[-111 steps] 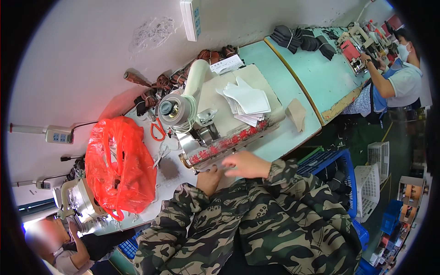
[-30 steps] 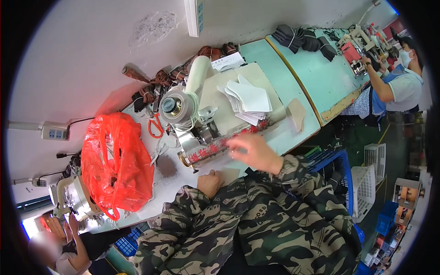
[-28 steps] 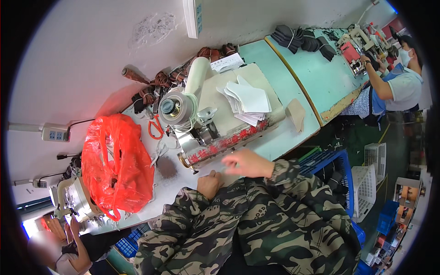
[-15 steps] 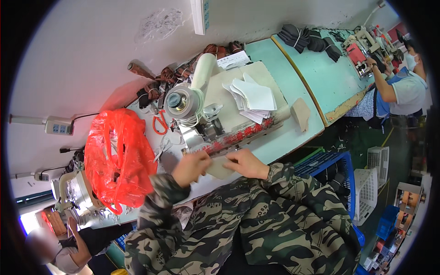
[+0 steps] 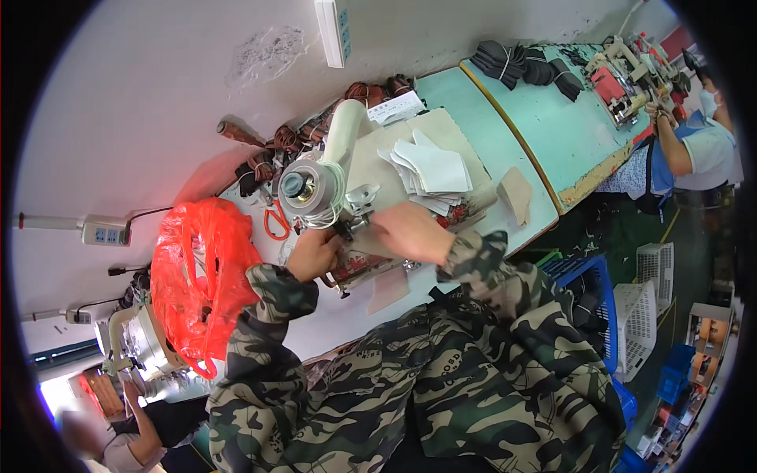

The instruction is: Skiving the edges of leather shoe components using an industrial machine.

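My left hand (image 5: pixel 314 254), its fingers curled in, is at the front of a sewing-type machine (image 5: pixel 315 189) with a pale arm and round top knob. Whatever it grips is hidden. Close to its right, my right hand (image 5: pixel 412 232) reaches to the machine's working end; motion blurs its fingers. On the white tabletop below the machine's front edge lies a pale, flat cut piece (image 5: pixel 389 291). A stack of white cut pieces (image 5: pixel 434 175) rests on the machine's flat bed, right of the head.
Left of the machine are a red plastic bag (image 5: pixel 206 276) and red-handled scissors (image 5: pixel 277 222). Brown bundles (image 5: pixel 285 137) line the wall. A beige piece (image 5: pixel 516 195) lies at right, above a blue crate (image 5: pixel 603 315). Co-workers sit at far right and lower left.
Both hands have moved up from the table edge to the machine, where earlier they held a pale piece between them. The view has shifted slightly. The right co-worker's arms have lowered.
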A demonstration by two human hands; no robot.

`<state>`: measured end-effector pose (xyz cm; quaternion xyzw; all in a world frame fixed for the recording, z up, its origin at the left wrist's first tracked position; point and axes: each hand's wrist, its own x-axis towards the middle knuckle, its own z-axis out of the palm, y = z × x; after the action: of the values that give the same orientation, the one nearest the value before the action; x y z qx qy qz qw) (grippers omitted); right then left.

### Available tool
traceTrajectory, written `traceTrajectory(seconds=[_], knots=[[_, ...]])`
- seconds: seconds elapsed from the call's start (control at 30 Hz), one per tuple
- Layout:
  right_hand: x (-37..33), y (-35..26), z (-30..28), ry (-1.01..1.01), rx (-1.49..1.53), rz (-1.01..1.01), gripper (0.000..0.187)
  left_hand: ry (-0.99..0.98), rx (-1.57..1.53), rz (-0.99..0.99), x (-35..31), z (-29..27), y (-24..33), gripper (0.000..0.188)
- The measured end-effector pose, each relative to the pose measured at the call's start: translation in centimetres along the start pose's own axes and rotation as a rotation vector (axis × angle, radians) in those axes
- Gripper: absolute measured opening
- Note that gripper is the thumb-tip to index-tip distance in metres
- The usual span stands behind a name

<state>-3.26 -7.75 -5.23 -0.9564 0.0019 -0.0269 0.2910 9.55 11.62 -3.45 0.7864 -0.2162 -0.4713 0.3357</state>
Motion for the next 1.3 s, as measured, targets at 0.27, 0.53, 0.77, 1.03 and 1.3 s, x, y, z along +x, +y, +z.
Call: traceTrajectory(seconds=[0.27, 0.53, 0.77, 1.03, 1.3], knots=[[-3.0, 0.9, -5.8, 0.605, 0.189, -0.051, 0.027, 0.491, 0.613, 0.648, -4.4, 10.0, -5.6, 0.012], [-6.9, -1.7, -1.2, 0.06, 0.347, 0.071, 0.037, 0.311, 0.59, 0.155, -2.5, 16.9, -13.3, 0.035], [-11.2, 0.0, 8.0, -0.227, 0.053, -0.099, 0.032, 0.13, 0.582, 0.347, -3.0, 16.2, -13.2, 0.02], [-6.4, -3.3, 2.6, -0.178, 0.853, 0.307, 0.026, -0.35, 0.085, 0.008, -3.9, 0.5, -2.6, 0.025], [-2.9, -2.1, -0.1, -0.084, 0.438, 0.149, 0.022, -0.352, -0.032, -0.075, 0.5, -5.6, -3.9, 0.025]])
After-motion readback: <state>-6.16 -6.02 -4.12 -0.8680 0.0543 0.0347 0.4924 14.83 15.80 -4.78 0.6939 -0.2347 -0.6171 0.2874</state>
